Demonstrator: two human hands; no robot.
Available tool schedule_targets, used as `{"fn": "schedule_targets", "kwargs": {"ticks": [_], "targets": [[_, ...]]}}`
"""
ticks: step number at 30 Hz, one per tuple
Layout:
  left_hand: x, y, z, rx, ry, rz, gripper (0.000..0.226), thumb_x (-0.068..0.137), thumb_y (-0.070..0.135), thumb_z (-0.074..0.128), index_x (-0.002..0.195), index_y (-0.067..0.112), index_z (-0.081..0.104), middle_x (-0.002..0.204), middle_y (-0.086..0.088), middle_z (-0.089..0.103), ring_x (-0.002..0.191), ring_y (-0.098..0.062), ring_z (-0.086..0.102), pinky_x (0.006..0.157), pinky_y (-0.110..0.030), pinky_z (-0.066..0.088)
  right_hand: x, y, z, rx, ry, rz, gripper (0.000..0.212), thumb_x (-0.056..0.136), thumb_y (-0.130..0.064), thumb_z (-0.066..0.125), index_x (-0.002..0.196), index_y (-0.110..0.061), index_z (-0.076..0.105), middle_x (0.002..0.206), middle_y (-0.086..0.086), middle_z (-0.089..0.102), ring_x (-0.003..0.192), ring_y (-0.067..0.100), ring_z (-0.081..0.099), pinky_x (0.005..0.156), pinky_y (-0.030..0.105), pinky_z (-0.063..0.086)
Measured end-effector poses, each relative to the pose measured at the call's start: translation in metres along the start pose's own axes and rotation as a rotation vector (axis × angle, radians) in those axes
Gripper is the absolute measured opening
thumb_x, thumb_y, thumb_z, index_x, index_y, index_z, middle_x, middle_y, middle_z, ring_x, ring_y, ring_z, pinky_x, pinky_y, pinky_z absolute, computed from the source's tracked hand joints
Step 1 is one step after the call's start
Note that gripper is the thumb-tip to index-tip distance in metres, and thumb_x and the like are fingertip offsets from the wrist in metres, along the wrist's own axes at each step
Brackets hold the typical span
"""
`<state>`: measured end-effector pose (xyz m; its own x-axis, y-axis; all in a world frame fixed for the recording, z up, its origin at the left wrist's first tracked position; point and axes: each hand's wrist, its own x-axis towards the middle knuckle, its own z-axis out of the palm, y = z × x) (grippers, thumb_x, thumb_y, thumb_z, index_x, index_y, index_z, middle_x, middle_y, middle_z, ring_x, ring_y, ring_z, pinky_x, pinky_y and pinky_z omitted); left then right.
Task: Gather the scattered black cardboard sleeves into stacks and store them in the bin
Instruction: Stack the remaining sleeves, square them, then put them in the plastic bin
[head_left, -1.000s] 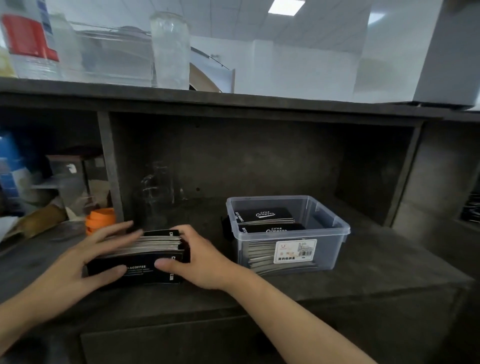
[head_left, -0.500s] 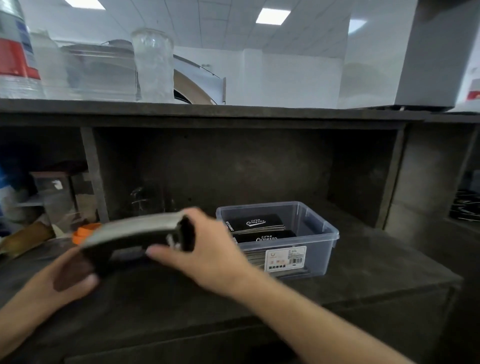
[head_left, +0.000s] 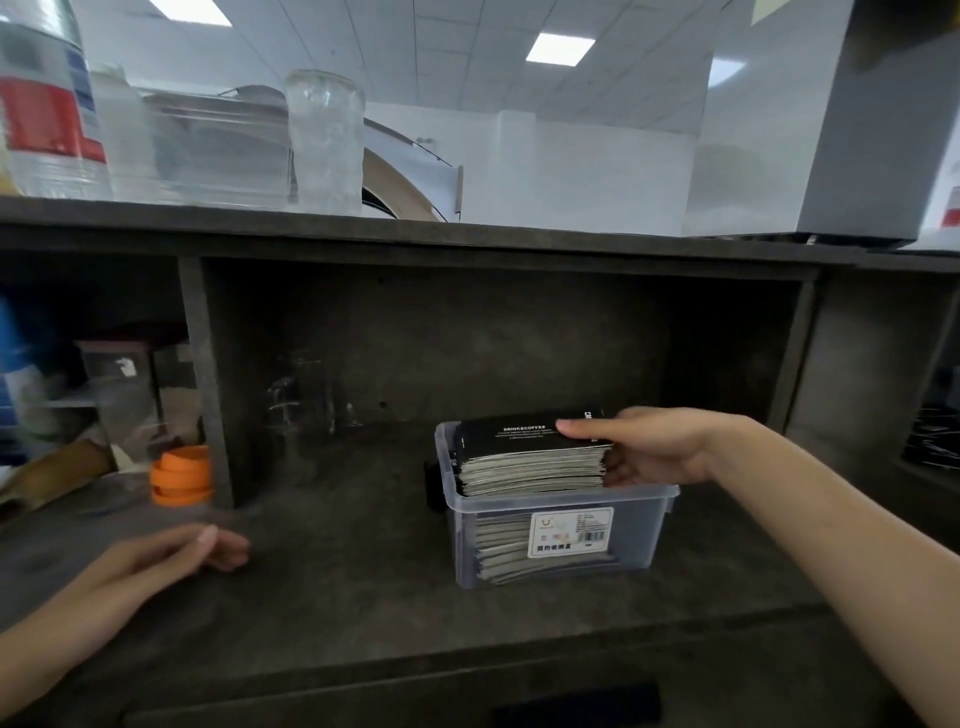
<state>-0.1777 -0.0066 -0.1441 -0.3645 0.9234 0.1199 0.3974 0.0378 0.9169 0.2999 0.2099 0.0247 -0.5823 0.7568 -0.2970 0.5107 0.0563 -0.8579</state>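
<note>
A thick stack of black cardboard sleeves (head_left: 530, 457) with white print on top sits at the mouth of the clear plastic bin (head_left: 644, 525), rising above its rim. My right hand (head_left: 649, 447) grips the stack's right end, thumb on top and fingers underneath. More sleeves lie lower in the bin behind its white label. My left hand (head_left: 156, 566) hovers over the dark shelf at the lower left, fingers loosely curled and holding nothing.
The bin stands on a dark shelf (head_left: 337, 597) inside a cubby with a divider (head_left: 208, 384) on the left. An orange lid stack (head_left: 182, 475) sits by the divider. Clear glasses (head_left: 296, 405) stand at the back. Bottles and jars (head_left: 324, 143) line the upper ledge.
The stack was squared between both hands on the shelf, then lifted and carried right to the bin. My left hand has let go and stayed at the left.
</note>
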Motion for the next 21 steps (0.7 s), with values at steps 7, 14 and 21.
{"fn": "schedule_targets", "kwargs": {"ticks": [7,14,21], "targets": [[0.006,-0.025,-0.007,0.000,-0.050,0.105,0.064,0.082,0.068,0.069,0.114,0.013,0.077,0.112,-0.018,0.075,0.117,-0.040,0.065,0.104,-0.058,0.037,0.010,-0.001,0.010,-0.087,-0.002,0.003,0.040,0.094,-0.047,0.067,0.125,-0.022,0.069,0.122,0.006,0.074,0.116,0.025,0.068,0.107,0.040,0.052],[-0.019,0.087,0.058,0.033,0.108,0.204,0.031,0.090,0.053,0.060,0.102,0.029,0.076,0.103,0.006,0.076,0.102,-0.009,0.069,0.088,-0.028,0.050,-0.002,-0.004,0.022,-0.299,0.146,-0.076,0.039,0.096,-0.054,0.055,0.124,-0.028,0.060,0.118,-0.001,0.066,0.100,0.018,0.066,0.091,0.034,0.055],[-0.004,0.239,0.179,0.512,0.111,0.573,0.036,0.101,0.058,0.042,0.113,0.034,0.065,0.108,0.018,0.066,0.102,0.002,0.060,0.093,-0.025,0.049,-0.003,0.005,0.032,-0.386,0.234,-0.194,0.041,0.106,-0.044,0.032,0.109,-0.020,0.065,0.108,-0.001,0.065,0.097,0.018,0.061,0.091,0.037,0.052]]}}
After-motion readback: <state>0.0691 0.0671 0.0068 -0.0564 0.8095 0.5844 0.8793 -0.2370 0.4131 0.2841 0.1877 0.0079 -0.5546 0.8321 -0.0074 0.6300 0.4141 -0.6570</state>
